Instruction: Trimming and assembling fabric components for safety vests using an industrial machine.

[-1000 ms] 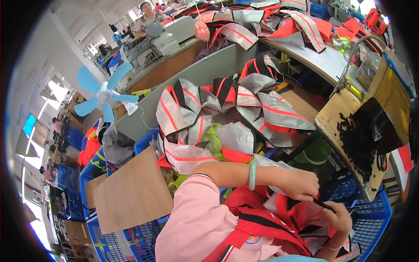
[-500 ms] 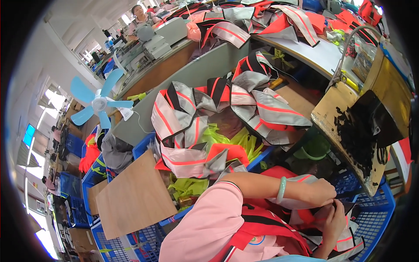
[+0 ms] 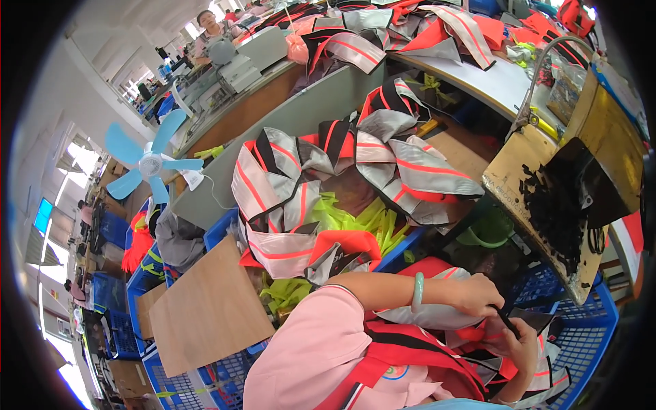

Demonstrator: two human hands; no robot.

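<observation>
Light: bright daylight comes through windows (image 3: 68, 160) along the left wall.
Ceiling: white beams (image 3: 147, 27) run overhead at upper left.
Fan: a small blue-bladed fan (image 3: 147, 164) stands beside a long grey table (image 3: 287, 116).
Far table: a second pale table (image 3: 492, 82) lies at upper right, heaped with cloth.
Crates: blue plastic crates (image 3: 109, 307) line the left side.
Boards: a brown board (image 3: 205, 311) rests across a crate.
Stand: a worn yellowish box (image 3: 588, 157) sits at right.

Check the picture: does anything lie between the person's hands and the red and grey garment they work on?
No. Both the left hand and right hand already touch the garment.
</observation>
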